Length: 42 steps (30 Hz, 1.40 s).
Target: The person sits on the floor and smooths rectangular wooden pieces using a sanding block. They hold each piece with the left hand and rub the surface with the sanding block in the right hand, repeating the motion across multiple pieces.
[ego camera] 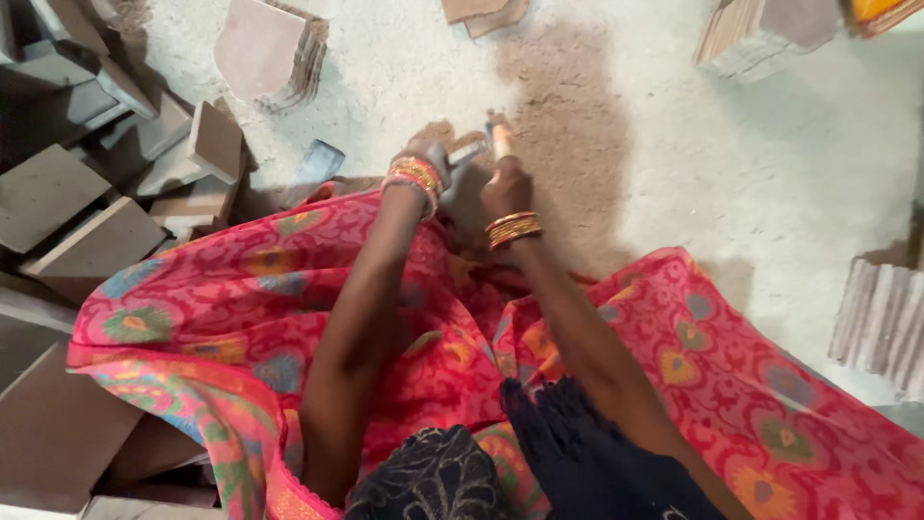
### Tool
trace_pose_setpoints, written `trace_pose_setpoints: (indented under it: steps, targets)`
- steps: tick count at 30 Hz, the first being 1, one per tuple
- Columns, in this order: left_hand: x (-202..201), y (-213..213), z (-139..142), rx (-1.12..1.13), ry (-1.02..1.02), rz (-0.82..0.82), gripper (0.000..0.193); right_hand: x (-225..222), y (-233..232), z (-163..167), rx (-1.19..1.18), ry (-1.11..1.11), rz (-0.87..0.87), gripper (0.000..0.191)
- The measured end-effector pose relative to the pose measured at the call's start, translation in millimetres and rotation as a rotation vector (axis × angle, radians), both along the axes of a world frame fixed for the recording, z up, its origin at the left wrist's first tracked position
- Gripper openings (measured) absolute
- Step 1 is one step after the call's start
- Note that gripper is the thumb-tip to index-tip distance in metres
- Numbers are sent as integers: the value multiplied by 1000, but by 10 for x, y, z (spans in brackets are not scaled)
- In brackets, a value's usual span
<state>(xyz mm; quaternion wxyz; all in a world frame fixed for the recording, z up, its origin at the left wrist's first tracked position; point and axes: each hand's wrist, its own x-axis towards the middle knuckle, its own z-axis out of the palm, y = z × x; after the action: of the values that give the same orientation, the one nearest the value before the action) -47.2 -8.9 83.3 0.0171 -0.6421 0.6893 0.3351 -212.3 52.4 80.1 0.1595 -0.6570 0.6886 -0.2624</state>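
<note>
So my left hand [430, 157] is clamped on a small flat slab [469, 149] on the floor at 12 o'clock, right hand [505, 183] fisted round a tool handle [500, 135], tile stacks [274, 50] at 11.

Single view only, so you have no second angle to cross-check. The camera sits on your head and looks steeply down and forward over your lap, close in: your forearms run up the middle to the left hand [423, 164] and right hand [505, 183]. Beyond them, pale dusty floor [751, 154] fills the upper frame. Far edges look blurred, probably from motion.
</note>
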Motion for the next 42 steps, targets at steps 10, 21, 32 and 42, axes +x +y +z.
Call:
trace_pose_setpoints:
  steps: [10,21,32,42]
  targets:
    - [-80,159,-96,30,-106,22,27,-4,-130,-427,71,-97,80,16]
    - [71,190,-449,-87,-155,-22,21,3,-344,-207,-246,262,437,49]
    - [76,263,-359,-89,-96,-33,20,-395,-89,198,132,-466,61,31]
    - [17,255,-340,-123,-69,-80,30,-258,-557,-284,81,159,190,36]
